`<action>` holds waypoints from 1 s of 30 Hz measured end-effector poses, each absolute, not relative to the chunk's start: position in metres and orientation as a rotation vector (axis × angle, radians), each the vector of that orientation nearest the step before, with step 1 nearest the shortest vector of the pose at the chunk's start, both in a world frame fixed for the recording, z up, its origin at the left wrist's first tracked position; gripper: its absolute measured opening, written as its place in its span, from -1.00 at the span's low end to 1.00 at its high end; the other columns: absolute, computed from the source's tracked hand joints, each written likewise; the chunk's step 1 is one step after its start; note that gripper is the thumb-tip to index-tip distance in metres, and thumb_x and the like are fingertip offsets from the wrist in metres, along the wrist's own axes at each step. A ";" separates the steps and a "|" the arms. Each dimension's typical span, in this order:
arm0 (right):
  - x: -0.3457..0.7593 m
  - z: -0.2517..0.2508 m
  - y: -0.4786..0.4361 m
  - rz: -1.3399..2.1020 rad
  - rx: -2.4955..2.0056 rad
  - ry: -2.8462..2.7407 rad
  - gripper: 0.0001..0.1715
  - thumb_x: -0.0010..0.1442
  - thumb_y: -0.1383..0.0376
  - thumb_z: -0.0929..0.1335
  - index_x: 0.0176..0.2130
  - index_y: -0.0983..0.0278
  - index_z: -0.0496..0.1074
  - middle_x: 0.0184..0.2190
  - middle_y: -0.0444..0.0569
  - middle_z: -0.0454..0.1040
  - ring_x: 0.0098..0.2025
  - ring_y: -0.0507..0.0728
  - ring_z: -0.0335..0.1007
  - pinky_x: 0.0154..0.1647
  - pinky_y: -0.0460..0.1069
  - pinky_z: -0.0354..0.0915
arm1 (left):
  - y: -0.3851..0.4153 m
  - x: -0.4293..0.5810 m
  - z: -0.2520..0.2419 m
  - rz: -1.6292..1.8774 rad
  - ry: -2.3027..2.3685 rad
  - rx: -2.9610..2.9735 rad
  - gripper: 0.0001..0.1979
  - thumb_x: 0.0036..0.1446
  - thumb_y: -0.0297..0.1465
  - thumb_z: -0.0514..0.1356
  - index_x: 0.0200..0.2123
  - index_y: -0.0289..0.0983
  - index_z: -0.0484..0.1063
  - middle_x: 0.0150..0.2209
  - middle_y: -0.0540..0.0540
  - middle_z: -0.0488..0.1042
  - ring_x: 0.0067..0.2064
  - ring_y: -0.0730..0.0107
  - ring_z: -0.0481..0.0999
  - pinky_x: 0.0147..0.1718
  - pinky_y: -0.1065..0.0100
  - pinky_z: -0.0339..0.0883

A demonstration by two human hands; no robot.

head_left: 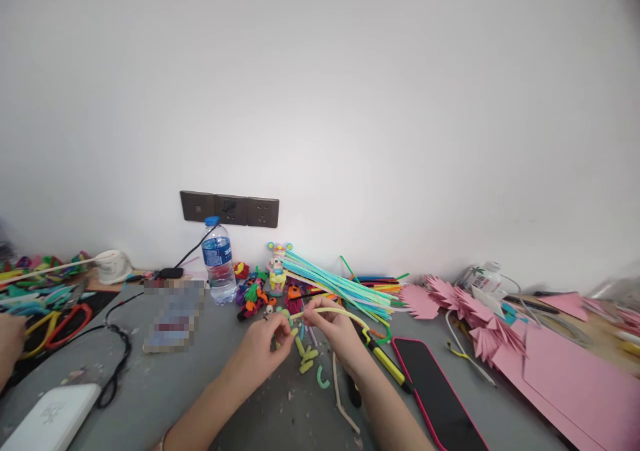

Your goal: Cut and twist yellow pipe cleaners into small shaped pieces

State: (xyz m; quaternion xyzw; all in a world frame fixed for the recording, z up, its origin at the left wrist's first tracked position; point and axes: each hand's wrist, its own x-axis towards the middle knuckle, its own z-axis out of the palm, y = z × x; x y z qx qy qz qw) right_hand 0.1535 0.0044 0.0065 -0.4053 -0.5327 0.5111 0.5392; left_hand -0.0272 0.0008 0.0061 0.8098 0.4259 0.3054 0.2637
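My left hand [267, 348] and my right hand [334, 331] are raised just above the grey table, fingers pinched on a pale yellow pipe cleaner [345, 314] that arcs from between them to the right. Short cut pieces of green and yellow pipe cleaner [307, 361] lie on the table just below the hands. A bundle of long teal and coloured pipe cleaners [340, 281] lies behind the hands, against the wall.
A water bottle [219, 264], small pipe-cleaner figures [277, 271], a phone in a pink case [437, 394], a yellow-handled tool [386, 363], pink paper cutouts [480, 318], a black cable [117, 358] and a white box [50, 418] surround me. Another person's hand [10, 344] shows at far left.
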 end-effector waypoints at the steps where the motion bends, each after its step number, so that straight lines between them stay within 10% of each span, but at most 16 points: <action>1: 0.152 0.007 0.004 1.224 -0.958 -1.260 -0.66 0.02 0.05 0.46 -0.45 0.26 0.40 -0.49 -0.13 0.39 -0.41 0.08 0.32 -0.32 -0.04 0.23 | 0.003 -0.027 0.006 0.854 1.121 2.095 -0.93 0.14 -0.40 0.07 -0.40 -0.23 0.29 -0.48 0.04 0.37 -0.50 0.45 0.35 -0.51 0.46 0.16; 30: 0.143 0.011 -0.002 1.300 -0.937 -1.275 -0.74 -0.01 0.17 0.48 -0.53 0.26 0.40 -0.50 -0.13 0.44 -0.42 0.06 0.31 -0.33 -0.06 0.21 | 0.013 -0.035 0.005 1.317 0.956 2.014 -0.83 0.11 -0.27 0.24 -0.44 -0.23 0.52 -0.44 -0.09 0.56 -0.41 0.37 0.52 -0.42 0.44 0.43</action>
